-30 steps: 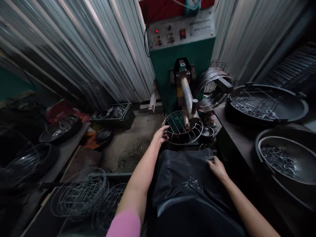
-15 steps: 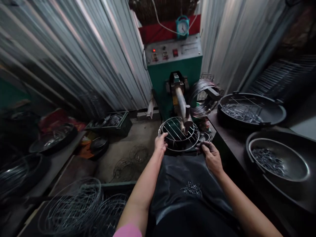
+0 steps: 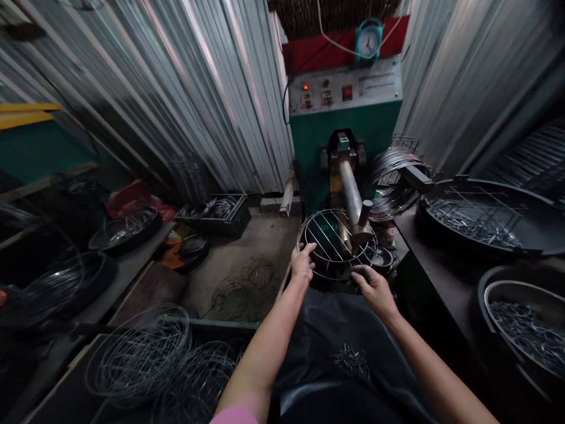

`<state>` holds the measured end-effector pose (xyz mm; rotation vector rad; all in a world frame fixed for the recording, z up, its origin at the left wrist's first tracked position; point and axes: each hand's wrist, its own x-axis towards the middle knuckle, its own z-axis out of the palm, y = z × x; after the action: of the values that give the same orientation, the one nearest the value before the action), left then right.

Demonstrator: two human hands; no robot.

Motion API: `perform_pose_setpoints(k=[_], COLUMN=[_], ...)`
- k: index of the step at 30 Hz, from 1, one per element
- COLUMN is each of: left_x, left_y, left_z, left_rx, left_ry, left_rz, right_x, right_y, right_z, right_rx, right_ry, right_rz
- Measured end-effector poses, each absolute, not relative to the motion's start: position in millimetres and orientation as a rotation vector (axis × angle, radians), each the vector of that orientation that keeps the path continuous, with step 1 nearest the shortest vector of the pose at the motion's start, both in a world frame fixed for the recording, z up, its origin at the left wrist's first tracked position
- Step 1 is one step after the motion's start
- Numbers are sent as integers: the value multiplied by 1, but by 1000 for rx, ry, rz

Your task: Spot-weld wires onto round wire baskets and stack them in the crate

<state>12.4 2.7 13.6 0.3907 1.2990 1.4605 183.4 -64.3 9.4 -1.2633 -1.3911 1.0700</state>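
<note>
My left hand (image 3: 302, 264) grips the left rim of a round wire rack (image 3: 327, 259), which has two rings joined by parallel bars. The rack is held tilted around the lower end of a welding machine's metal arm (image 3: 352, 191); whether they touch I cannot tell. At the rack's near right edge, my right hand (image 3: 371, 287) is closed in a pinch, apparently on a short wire piece that is mostly hidden by the fingers. Below, several small bent wire pieces (image 3: 351, 358) lie on the dark apron (image 3: 318, 330) over my lap.
The green machine (image 3: 304, 141) stands ahead, its red lamp lit. To the right are a wire coil (image 3: 392, 176) and large pans (image 3: 547, 227) of metal pieces on a bench. Wire rings (image 3: 141, 353) are heaped at lower left, near a green crate (image 3: 238, 215).
The view has swung left, so the scene sits farther right. My right hand has moved in toward the rack's near edge, its fingers now pinched there. My left hand keeps its hold.
</note>
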Motion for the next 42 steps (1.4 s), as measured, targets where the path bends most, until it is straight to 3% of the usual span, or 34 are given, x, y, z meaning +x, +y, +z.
perform_pose_setpoints(k=[7, 22, 42], left_x=[19, 26, 27], left_y=[7, 7, 15], left_z=[7, 8, 4], left_rx=[379, 396, 300], left_ry=[1272, 1309, 1410], left_rz=[1452, 1418, 1443], right_x=[182, 190, 191], right_y=[-63, -61, -48], right_z=[5, -5, -1], right_rx=[-1320, -1287, -1289], right_ry=[-1465, -1258, -1340], right_rz=[948, 1084, 978])
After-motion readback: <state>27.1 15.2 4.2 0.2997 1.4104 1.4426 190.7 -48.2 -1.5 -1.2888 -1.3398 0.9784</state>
